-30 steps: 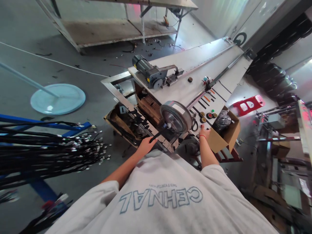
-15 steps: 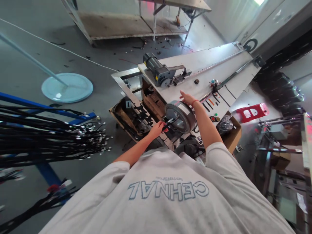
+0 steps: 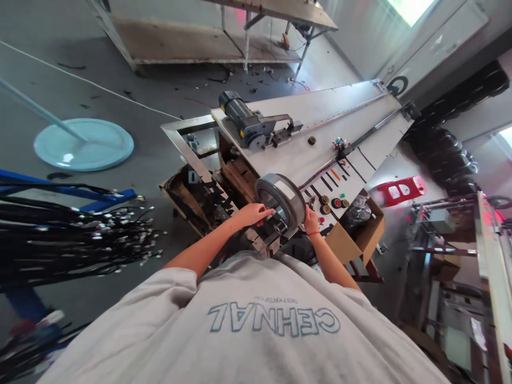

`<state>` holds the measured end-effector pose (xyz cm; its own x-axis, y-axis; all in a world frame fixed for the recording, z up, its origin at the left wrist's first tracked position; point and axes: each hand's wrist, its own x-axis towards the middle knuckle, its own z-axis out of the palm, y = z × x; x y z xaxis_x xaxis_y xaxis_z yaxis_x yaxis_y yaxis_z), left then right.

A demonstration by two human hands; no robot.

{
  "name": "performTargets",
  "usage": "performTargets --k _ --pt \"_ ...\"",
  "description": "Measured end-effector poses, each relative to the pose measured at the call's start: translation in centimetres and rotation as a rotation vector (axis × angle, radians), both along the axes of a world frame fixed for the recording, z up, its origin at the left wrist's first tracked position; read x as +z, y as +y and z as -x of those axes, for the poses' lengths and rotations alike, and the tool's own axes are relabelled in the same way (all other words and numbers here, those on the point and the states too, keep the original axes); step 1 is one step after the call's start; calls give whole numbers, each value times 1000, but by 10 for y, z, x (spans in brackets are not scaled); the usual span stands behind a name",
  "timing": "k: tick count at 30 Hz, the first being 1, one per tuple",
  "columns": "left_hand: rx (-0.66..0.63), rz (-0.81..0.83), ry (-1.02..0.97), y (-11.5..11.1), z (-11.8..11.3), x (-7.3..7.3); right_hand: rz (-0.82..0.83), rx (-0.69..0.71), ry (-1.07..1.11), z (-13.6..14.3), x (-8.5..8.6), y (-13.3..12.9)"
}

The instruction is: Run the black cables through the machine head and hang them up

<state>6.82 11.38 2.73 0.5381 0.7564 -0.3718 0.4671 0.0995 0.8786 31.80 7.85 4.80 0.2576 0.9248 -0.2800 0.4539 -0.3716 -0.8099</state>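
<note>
A large grey ring-shaped roll (image 3: 294,200) stands at the near end of the long white table (image 3: 340,114), in front of my body. My right hand (image 3: 311,220) is closed at the roll's right rim, its fingers against the edge. At the roll's left opening is my left hand (image 3: 256,214), fingers bent together near a dark metal holder (image 3: 282,221); whether it grips anything is too small to tell. Behind the roll sits a motor (image 3: 240,114) with a small wheel.
Several tape rolls (image 3: 325,204) lie right of the grey roll, by an open cardboard box (image 3: 372,229). Black cable bundles (image 3: 80,234) hang at the left. A round pale base (image 3: 84,144) and a red plastic piece (image 3: 402,190) are on the floor.
My right hand has come down from above the roll to its right rim. My left hand has shifted slightly, and the black-handled tool seen in it before no longer shows clearly. The view has shifted.
</note>
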Motion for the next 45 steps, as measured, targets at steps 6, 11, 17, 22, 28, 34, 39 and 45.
performTargets --k 6,11,17,22,28,34,39,45 --pt "-30 -395 444 18 16 32 248 -157 -488 -18 -34 -26" --pt "61 -422 454 43 37 42 212 -197 -40 -15 -10 -56" --pt "43 -404 430 42 39 42 309 367 931 62 45 -87" --pt "-15 -402 463 42 38 56 710 431 1217 123 16 -39" --pt "153 -445 679 48 43 41 523 434 1061 103 13 -46" --pt "-157 199 -31 21 42 6 297 283 798 24 65 -91" --pt "282 368 -682 -29 12 3 323 -91 -13 -32 22 -76" --pt "549 724 -902 -34 5 14 298 12 -498 -45 -33 -59"
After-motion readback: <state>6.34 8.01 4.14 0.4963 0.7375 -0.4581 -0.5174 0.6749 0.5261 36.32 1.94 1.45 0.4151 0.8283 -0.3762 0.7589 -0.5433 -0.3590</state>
